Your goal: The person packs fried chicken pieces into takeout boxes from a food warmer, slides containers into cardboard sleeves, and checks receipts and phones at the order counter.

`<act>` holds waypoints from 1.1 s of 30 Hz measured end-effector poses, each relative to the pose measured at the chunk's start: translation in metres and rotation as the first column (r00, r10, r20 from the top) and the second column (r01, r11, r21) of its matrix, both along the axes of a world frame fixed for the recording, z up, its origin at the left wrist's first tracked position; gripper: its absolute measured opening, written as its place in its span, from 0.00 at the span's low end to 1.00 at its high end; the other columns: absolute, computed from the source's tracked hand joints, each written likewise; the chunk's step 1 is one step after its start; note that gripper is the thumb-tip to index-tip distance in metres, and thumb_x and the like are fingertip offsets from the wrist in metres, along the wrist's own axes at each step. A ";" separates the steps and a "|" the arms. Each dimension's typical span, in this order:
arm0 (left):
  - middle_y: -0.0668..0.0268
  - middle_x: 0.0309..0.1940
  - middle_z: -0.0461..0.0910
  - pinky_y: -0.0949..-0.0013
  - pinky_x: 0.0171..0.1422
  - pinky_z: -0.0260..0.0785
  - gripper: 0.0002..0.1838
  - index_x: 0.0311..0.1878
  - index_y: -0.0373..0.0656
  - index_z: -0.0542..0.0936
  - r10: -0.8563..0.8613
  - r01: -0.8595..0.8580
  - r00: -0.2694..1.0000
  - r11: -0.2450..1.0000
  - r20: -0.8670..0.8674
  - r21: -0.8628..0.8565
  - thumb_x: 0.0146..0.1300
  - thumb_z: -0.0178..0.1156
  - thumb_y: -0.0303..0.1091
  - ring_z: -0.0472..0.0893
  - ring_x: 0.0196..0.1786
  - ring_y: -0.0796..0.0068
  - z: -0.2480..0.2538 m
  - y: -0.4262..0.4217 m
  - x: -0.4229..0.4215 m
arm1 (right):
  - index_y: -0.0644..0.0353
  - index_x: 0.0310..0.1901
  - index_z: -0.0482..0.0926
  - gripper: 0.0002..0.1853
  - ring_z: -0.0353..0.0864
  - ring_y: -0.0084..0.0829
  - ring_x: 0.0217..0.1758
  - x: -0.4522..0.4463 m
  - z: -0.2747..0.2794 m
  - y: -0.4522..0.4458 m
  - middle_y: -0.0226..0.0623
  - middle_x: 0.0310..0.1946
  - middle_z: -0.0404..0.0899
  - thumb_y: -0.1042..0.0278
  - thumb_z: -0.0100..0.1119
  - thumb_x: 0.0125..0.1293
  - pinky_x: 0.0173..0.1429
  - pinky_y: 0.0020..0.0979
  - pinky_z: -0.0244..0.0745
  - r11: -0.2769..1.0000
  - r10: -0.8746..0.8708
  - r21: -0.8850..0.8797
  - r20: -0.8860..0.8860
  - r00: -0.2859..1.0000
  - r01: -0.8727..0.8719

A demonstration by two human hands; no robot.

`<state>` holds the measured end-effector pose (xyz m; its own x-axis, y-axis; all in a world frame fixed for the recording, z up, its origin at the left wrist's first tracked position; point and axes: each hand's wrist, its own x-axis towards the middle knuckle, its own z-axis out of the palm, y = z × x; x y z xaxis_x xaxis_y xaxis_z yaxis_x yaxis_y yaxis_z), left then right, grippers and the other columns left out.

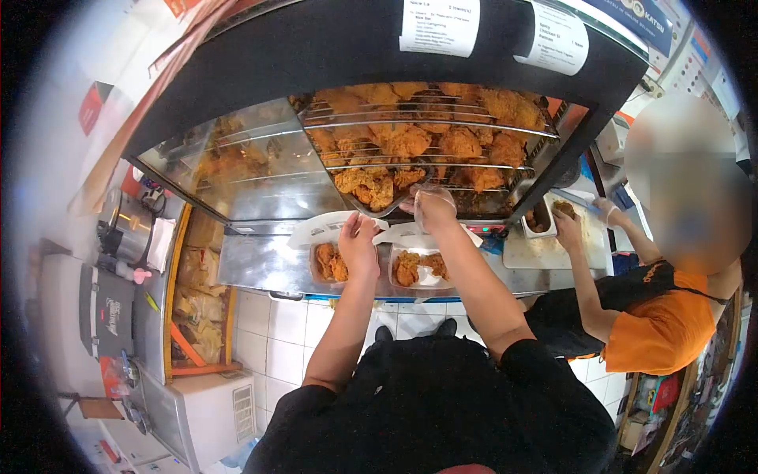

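Note:
My left hand (pixel 359 243) is bare, its fingers curled at the raised lid (pixel 320 227) of a takeaway box (pixel 315 272) with fried chicken pieces (pixel 332 262) inside. To the right, a second open box (pixel 422 285) holds more fried chicken (pixel 407 267). My right hand (pixel 434 208) wears a clear plastic glove. Its bent fingers close at the edge of a metal tray (pixel 380 213), which sticks out of the warming cabinet heaped with crispy fried chicken (pixel 367 187). The fingertips are partly hidden.
The glass-fronted warming cabinet (pixel 260 158) has wire racks of fried chicken. Below it runs a steel counter (pixel 257 261). On the right, a co-worker in an orange shirt (pixel 659 332) uses a knife (pixel 575 199) at a white cutting board (pixel 545 254), beside a small food container (pixel 538 220).

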<state>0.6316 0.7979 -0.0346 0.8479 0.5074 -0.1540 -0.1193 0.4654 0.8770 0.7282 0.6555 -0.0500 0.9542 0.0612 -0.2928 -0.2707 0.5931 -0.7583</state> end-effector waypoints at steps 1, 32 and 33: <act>0.63 0.43 0.74 0.70 0.48 0.75 0.23 0.59 0.31 0.68 0.016 -0.016 1.000 1.000 -0.006 0.025 0.62 0.61 0.26 0.77 0.41 0.74 0.009 0.001 -0.007 | 0.71 0.40 0.72 0.05 0.80 0.38 0.30 0.003 0.002 0.008 0.44 0.39 0.74 0.82 0.52 0.63 0.39 0.42 0.86 0.999 -0.023 0.024 -0.020 1.000 0.024; 0.52 0.76 0.20 0.59 0.79 0.21 0.47 0.74 0.35 0.29 0.109 -0.094 0.994 0.748 0.018 0.657 0.69 0.51 0.42 0.24 0.78 0.59 0.029 0.111 0.043 | 0.53 0.68 0.61 0.31 0.72 0.45 0.60 -0.130 0.070 -0.017 0.45 0.68 0.62 0.58 0.57 0.65 0.61 0.46 0.68 0.944 0.311 0.075 0.131 0.941 -0.322; 0.54 0.74 0.15 0.60 0.77 0.13 0.48 0.72 0.34 0.26 0.105 -0.063 0.994 0.724 -0.020 0.687 0.70 0.49 0.46 0.18 0.76 0.62 0.033 0.106 0.045 | 0.50 0.72 0.55 0.36 0.67 0.45 0.66 -0.149 0.063 -0.031 0.42 0.72 0.56 0.56 0.57 0.65 0.66 0.50 0.62 0.949 0.305 0.090 -0.036 0.952 -0.301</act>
<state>0.6767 0.9040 -0.0017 0.7978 0.5613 0.2199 -0.0715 -0.2741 0.9590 0.5791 0.6246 0.0126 0.8715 0.3712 -0.3204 -0.4830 0.5372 -0.6915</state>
